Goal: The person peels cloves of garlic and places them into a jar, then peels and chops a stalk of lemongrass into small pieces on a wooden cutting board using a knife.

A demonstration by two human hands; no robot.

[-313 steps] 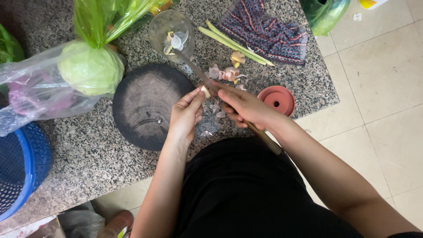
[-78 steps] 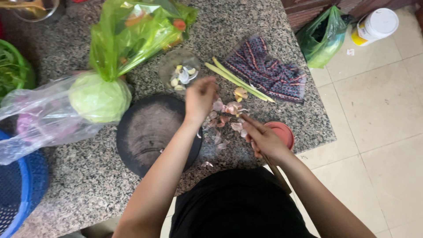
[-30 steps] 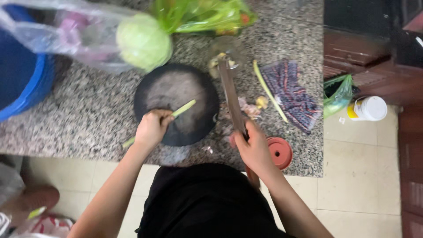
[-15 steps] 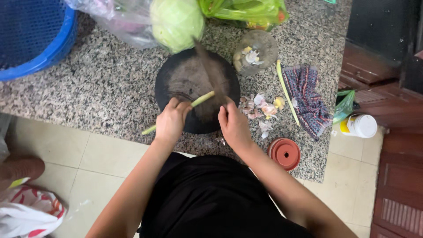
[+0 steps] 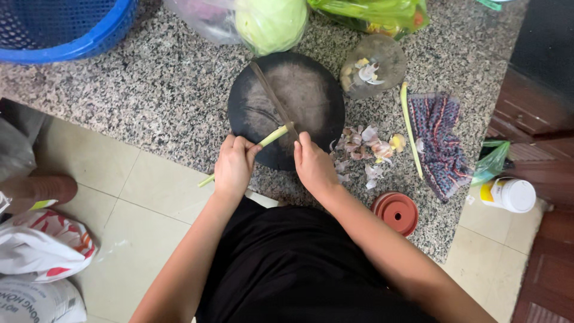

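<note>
Head view, left to right: a blue basket point(image 5: 66, 27) sits at the granite worktop's point(image 5: 149, 96) far corner. The left hand point(image 5: 234, 167) has its grip closed around a green stalk point(image 5: 272, 136) whose tip rests on the round black chopping board point(image 5: 299, 96). The right hand point(image 5: 314, 167) is closed on a knife point(image 5: 272, 101) lying across the stalk. Garlic peels point(image 5: 362, 143), another stalk point(image 5: 409, 128) and a patterned cloth point(image 5: 442, 140) lie rightward.

Granite counter point(image 5: 149, 101) under round board point(image 5: 311, 90)
</note>
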